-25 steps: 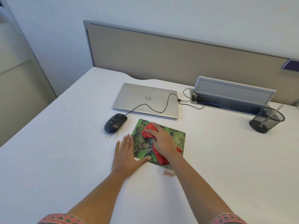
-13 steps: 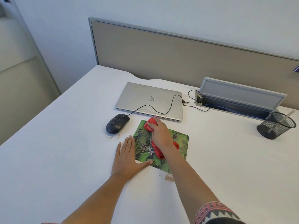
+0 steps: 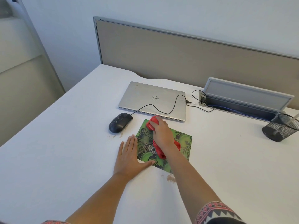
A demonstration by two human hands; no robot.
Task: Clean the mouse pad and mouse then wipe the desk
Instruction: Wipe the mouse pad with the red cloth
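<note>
A green patterned mouse pad lies on the white desk in front of a closed laptop. My right hand grips a crumpled red cloth and presses it on the pad's far left corner. My left hand lies flat on the desk at the pad's left edge, thumb on the pad's near corner. A black wired mouse sits left of the pad, off it.
A silver closed laptop lies behind the pad, the mouse cable looping over it to an open cable tray. A black mesh pen cup stands at right. Brown crumbs lie near the pad and by the mouse.
My right hand has pushed the red cloth from the pad's middle towards its far left corner. My left hand has stayed flat at the pad's edge.
</note>
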